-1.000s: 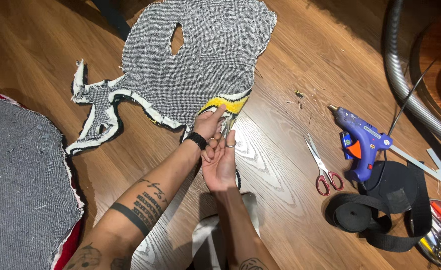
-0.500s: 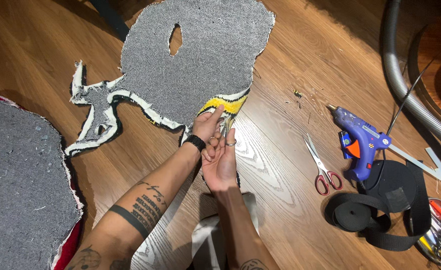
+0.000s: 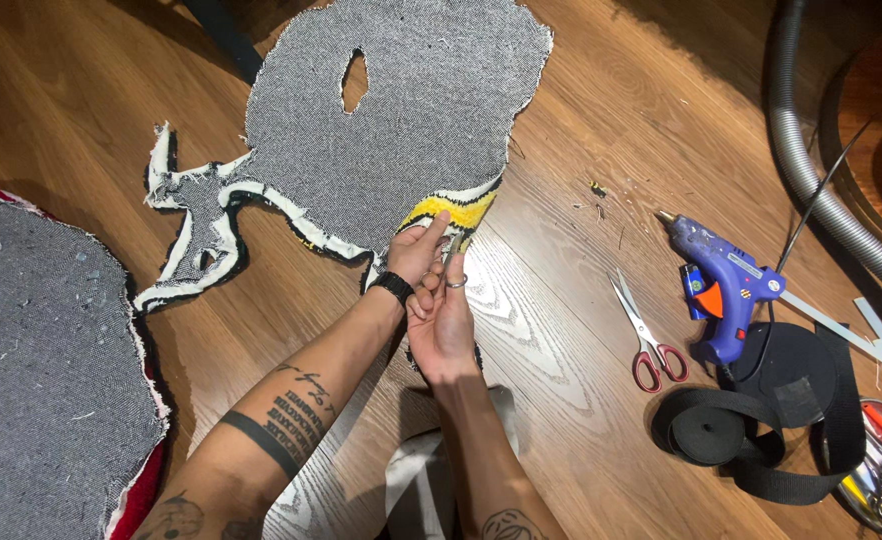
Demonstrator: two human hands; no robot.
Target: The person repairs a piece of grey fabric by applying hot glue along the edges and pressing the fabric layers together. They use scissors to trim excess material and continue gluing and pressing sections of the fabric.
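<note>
A tufted rug (image 3: 411,110) lies face down on the wood floor, showing its grey backing and a white and black border. Its near edge is turned up, so yellow pile (image 3: 451,208) shows. My left hand (image 3: 416,252), with a black wristband, pinches that yellow edge with thumb and fingers. My right hand (image 3: 443,322) is right below it, touching the left. It grips a small metal cutting tool (image 3: 454,248), one finger through a ring handle, the tip at the yellow edge.
A second grey-backed rug (image 3: 41,370) with a red edge lies at the left. Right of the hands are red-handled scissors (image 3: 646,335), a blue glue gun (image 3: 721,285), a roll of black webbing (image 3: 751,425) and a grey hose (image 3: 821,180).
Nothing has visibly changed. Both hands stay at the rug's yellow edge.
</note>
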